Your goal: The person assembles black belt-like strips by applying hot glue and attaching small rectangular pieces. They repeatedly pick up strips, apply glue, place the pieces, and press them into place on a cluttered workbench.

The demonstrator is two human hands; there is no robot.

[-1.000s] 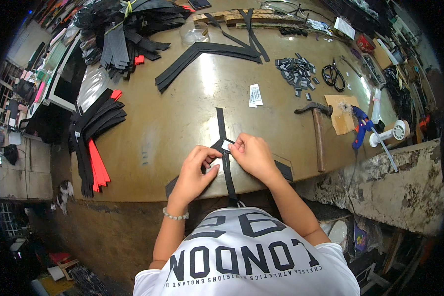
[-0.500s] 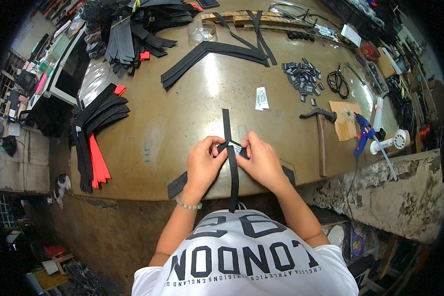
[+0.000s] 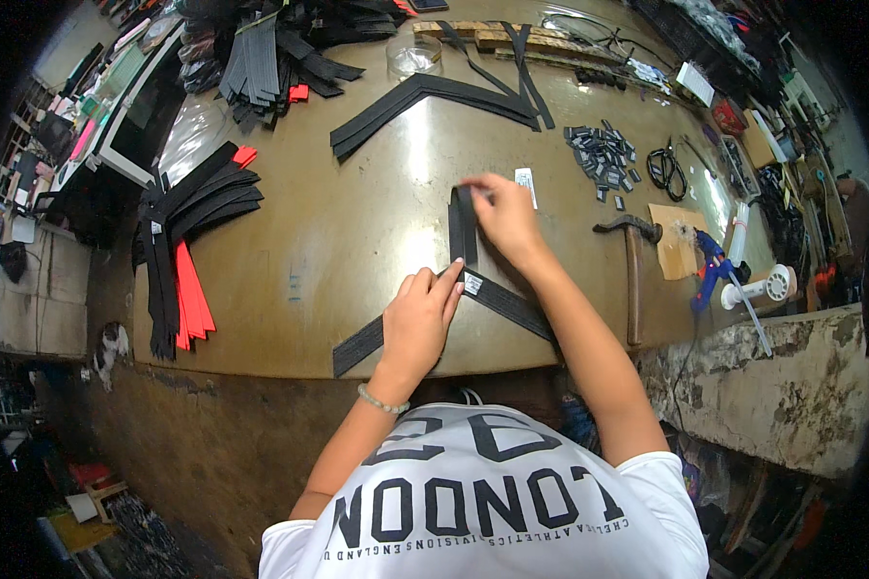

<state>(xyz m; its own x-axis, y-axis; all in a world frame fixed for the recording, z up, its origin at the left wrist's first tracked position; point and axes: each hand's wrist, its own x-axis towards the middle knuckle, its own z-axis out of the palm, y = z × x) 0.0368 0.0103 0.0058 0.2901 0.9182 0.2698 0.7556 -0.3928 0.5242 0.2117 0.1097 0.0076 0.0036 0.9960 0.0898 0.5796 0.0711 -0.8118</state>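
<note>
The strap under the right hand is black with a small white label, on a brown table. Left of the hands lie red strips; right, a blue glue gun.

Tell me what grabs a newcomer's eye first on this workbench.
The two hands at the near edge: the left hand presses a black strap flat while the right hand pinches its far end. Next, the red strips at left and the hammer at right.

matt black woven strap; glossy smooth tan table; hammer wooden handle, dull metal head; rough bare concrete ledge
</note>
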